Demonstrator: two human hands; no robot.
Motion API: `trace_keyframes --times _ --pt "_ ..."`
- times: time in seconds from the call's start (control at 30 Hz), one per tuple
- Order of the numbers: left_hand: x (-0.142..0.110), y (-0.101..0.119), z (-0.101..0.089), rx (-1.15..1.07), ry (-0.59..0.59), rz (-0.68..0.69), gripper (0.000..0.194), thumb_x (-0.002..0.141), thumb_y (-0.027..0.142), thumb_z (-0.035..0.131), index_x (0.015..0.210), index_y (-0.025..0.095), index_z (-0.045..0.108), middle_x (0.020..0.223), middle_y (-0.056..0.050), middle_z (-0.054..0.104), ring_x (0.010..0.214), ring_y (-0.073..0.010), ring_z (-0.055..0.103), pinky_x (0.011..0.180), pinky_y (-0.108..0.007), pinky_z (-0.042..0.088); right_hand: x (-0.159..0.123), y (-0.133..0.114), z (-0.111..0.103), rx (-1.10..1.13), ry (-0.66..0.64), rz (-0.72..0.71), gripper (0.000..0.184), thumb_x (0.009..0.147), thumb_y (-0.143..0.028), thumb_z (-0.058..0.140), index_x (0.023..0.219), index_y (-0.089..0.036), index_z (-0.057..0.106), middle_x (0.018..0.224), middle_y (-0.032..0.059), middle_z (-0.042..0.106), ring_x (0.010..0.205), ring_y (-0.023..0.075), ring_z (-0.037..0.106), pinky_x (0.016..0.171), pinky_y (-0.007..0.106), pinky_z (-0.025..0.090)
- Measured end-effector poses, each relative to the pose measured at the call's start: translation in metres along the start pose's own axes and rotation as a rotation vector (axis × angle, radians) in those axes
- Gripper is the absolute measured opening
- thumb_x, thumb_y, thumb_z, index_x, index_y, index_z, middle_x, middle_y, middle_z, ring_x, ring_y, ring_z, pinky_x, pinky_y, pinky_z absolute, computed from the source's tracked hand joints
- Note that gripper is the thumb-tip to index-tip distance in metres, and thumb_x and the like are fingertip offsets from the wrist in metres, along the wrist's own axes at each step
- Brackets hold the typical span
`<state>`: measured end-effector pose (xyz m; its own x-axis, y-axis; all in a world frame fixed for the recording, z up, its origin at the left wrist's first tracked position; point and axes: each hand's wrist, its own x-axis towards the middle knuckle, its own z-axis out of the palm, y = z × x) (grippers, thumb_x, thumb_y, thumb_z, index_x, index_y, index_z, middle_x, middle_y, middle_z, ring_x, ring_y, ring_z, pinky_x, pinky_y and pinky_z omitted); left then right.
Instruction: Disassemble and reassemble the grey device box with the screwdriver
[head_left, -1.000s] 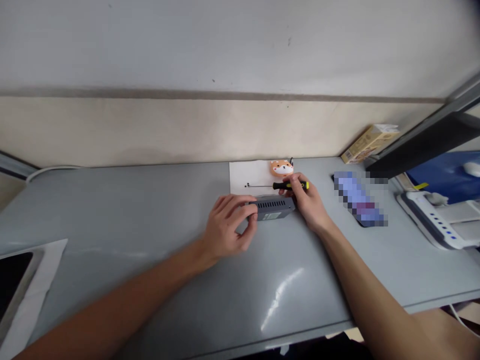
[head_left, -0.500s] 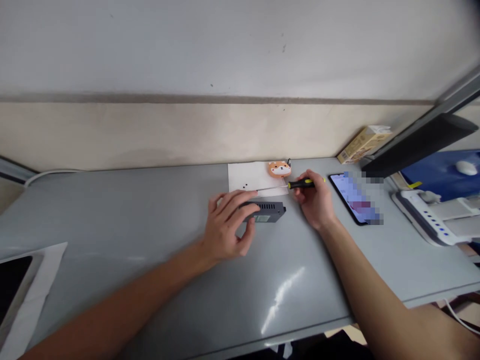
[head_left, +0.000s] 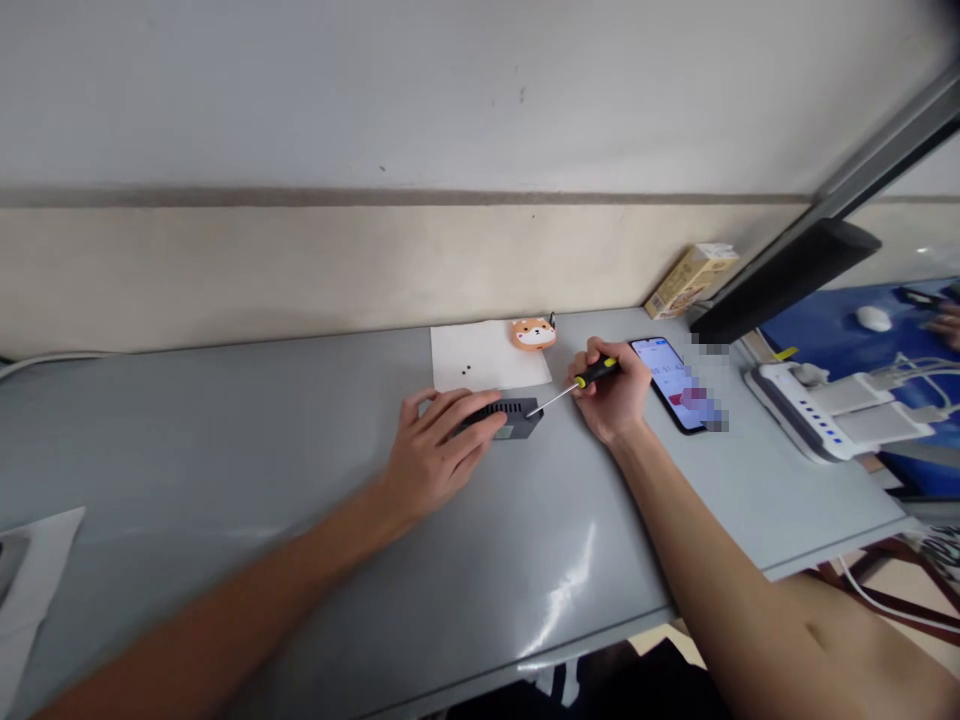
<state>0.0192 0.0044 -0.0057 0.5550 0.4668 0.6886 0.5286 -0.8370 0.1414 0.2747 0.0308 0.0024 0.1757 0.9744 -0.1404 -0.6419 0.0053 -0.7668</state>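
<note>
A small dark grey box (head_left: 514, 418) with vent slots lies on the grey table (head_left: 300, 500). My left hand (head_left: 435, 455) rests on the box's left part, fingers laid flat over it and thumb below, holding it down. My right hand (head_left: 611, 395) is closed round the black and yellow handle of a thin screwdriver (head_left: 577, 385). The screwdriver's metal tip touches the right end of the box. Behind the box lies a white sheet of paper (head_left: 487, 357) with two tiny dark screws (head_left: 466, 370) on it.
An orange animal-face charm (head_left: 533, 332) sits at the paper's far right corner. A phone (head_left: 671, 382) with a lit screen lies right of my right hand. Further right are a white multi-port device (head_left: 821, 420) and a small cardboard box (head_left: 690, 280) by the wall.
My right hand has lifted the screwdriver off the paper and swung its tip down to the box's right end. My left hand has settled flatter on the box. The view has shifted right.
</note>
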Motion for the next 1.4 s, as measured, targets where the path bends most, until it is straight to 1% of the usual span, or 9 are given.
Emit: trace_keyframes --times 0.13,0.23,0.43,0.53,0.67,0.77,1.07,1.3,1.4 --pt "0.003 0.003 -0.001 0.049 0.000 -0.002 0.024 0.095 0.012 0.064 0.114 0.028 0.064 0.124 -0.001 0.076 0.106 -0.0193 0.072 0.100 -0.041 0.039 0.002 0.000 -0.001 -0.004 0.009 -0.005 0.021 0.072 -0.031 0.061 0.063 -0.021 0.045 0.054 -0.0045 0.037 0.043 0.0074 0.032 0.036 0.021 0.027" --pt "0.006 0.006 -0.002 0.078 0.012 0.005 0.023 0.095 0.013 0.066 0.113 0.027 0.066 0.123 -0.002 0.077 0.110 -0.0210 0.072 0.100 -0.042 0.038 0.003 0.001 -0.001 -0.009 0.010 -0.009 0.021 0.073 -0.031 0.060 0.062 -0.021 0.045 0.052 -0.0045 0.036 0.042 0.0069 0.031 0.036 0.021 0.027" --pt "0.009 0.014 -0.002 0.106 -0.045 0.043 0.036 0.096 0.014 0.065 0.128 0.029 0.064 0.132 -0.002 0.073 0.120 -0.0229 0.068 0.103 -0.043 0.035 0.004 0.001 0.001 -0.021 -0.004 -0.032 0.023 0.074 -0.032 0.061 0.061 -0.021 0.044 0.051 -0.0053 0.032 0.042 0.0073 0.030 0.037 0.021 0.029" --pt "0.009 0.016 -0.002 0.111 -0.054 0.049 0.035 0.096 0.014 0.065 0.128 0.028 0.065 0.133 -0.002 0.073 0.119 -0.0231 0.068 0.102 -0.044 0.035 0.004 0.000 0.001 -0.006 -0.012 -0.028 0.024 0.074 -0.031 0.061 0.061 -0.021 0.044 0.051 -0.0054 0.031 0.042 0.0070 0.029 0.036 0.020 0.028" --pt "0.007 0.015 0.000 0.095 -0.061 0.032 0.037 0.095 0.013 0.064 0.128 0.029 0.064 0.133 -0.003 0.073 0.119 -0.0235 0.068 0.104 -0.044 0.035 0.005 -0.001 -0.001 0.028 -0.003 -0.022 0.022 0.075 -0.031 0.060 0.061 -0.021 0.046 0.051 -0.0046 0.033 0.041 0.0066 0.028 0.036 0.019 0.026" --pt "0.004 0.014 0.002 0.081 -0.064 0.022 0.039 0.096 0.013 0.063 0.131 0.030 0.063 0.134 -0.003 0.072 0.120 -0.0240 0.068 0.106 -0.045 0.035 0.004 -0.002 -0.001 0.014 0.003 -0.041 0.025 0.075 -0.033 0.062 0.062 -0.021 0.045 0.052 -0.0046 0.033 0.042 0.0068 0.030 0.036 0.019 0.027" --pt "0.007 0.014 0.000 0.083 -0.071 0.026 0.039 0.095 0.006 0.061 0.126 0.028 0.065 0.133 -0.002 0.073 0.116 -0.0225 0.069 0.100 -0.044 0.036 0.002 0.000 0.001 0.004 -0.042 -0.046 0.025 0.075 -0.034 0.061 0.061 -0.022 0.044 0.052 -0.0048 0.031 0.043 0.0079 0.029 0.038 0.022 0.028" --pt "0.008 0.014 0.002 0.082 -0.055 0.031 0.038 0.094 0.006 0.062 0.125 0.027 0.065 0.131 -0.003 0.074 0.115 -0.0224 0.069 0.098 -0.044 0.036 0.003 0.001 -0.001 0.024 -0.056 -0.046 0.023 0.076 -0.031 0.059 0.060 -0.022 0.045 0.053 -0.0046 0.031 0.043 0.0081 0.028 0.039 0.024 0.027" --pt "0.008 0.014 0.002 0.093 -0.046 0.032 0.037 0.094 0.008 0.062 0.125 0.028 0.065 0.130 -0.002 0.074 0.113 -0.0224 0.070 0.097 -0.043 0.035 0.003 0.000 0.000 0.008 -0.037 -0.044 0.024 0.074 -0.031 0.059 0.060 -0.022 0.043 0.053 -0.0044 0.032 0.043 0.0082 0.028 0.038 0.024 0.025"
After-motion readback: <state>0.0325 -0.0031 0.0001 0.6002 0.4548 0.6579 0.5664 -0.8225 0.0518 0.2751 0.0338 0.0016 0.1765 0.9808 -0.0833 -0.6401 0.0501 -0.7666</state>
